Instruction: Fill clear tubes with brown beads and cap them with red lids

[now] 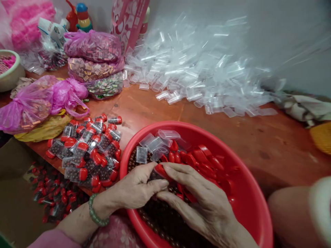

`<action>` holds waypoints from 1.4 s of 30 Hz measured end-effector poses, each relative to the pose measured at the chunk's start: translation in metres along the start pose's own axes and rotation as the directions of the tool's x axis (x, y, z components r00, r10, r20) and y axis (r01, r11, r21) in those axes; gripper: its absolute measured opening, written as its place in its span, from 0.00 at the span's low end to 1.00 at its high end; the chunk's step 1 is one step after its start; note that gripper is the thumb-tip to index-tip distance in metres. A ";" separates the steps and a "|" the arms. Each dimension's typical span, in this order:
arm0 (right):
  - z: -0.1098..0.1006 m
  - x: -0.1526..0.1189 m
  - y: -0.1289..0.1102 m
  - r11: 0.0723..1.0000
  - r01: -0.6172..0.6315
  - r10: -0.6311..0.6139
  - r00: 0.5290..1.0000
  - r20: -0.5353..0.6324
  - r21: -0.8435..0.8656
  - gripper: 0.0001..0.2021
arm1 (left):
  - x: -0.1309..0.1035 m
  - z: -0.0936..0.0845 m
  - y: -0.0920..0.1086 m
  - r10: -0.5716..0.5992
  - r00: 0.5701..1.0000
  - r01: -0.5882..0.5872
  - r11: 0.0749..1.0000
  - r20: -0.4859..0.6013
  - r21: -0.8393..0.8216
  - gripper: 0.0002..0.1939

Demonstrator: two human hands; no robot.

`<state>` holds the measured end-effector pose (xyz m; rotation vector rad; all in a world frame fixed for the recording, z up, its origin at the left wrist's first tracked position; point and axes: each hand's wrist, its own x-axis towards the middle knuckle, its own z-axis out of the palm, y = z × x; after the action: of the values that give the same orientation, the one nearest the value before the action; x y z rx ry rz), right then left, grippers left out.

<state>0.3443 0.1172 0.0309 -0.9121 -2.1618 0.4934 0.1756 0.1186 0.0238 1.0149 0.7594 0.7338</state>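
Over the red basin (248, 179), my left hand (139, 187) and my right hand (199, 196) meet around one small container with a red cap (162, 169). My left hand, with a green bead bracelet at its wrist, pinches the container body, mostly hidden by the fingers. The fingers of my right hand press on the red cap. Beneath them in the basin lie dark brown beads (165, 220), loose red caps (204, 158) and several clear empty cases (156, 143).
Capped containers (90, 151) are piled left of the basin; more lie lower down (57, 196). Clear cases (196, 79) are heaped at the back. Pink bags (95, 48) stand back left. A bare limb (287, 213), owner unclear, is at the right edge.
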 end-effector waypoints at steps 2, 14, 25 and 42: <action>0.001 0.000 0.001 1.000 0.007 -0.007 1.000 -0.003 0.026 0.18 | -0.001 0.000 -0.001 -0.021 1.000 0.021 1.000 -0.011 0.011 0.14; -0.010 -0.007 0.002 0.837 -0.433 0.468 0.883 -0.028 0.334 0.14 | 0.007 0.003 0.000 -0.135 0.981 0.127 0.990 -0.136 -0.068 0.27; -0.004 0.005 -0.005 0.956 -0.023 0.054 0.994 0.097 -0.292 0.29 | 0.002 0.000 0.000 -0.143 0.986 0.139 0.989 -0.090 -0.049 0.39; 0.017 0.011 -0.014 0.704 0.106 -0.048 0.994 0.102 -0.702 0.20 | 0.005 -0.001 0.002 -0.134 0.988 0.130 0.990 -0.081 -0.060 0.36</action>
<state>0.3196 0.1148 0.0335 -1.1995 -2.4825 -0.4143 0.1771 0.1235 0.0246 0.8796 0.8677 0.6828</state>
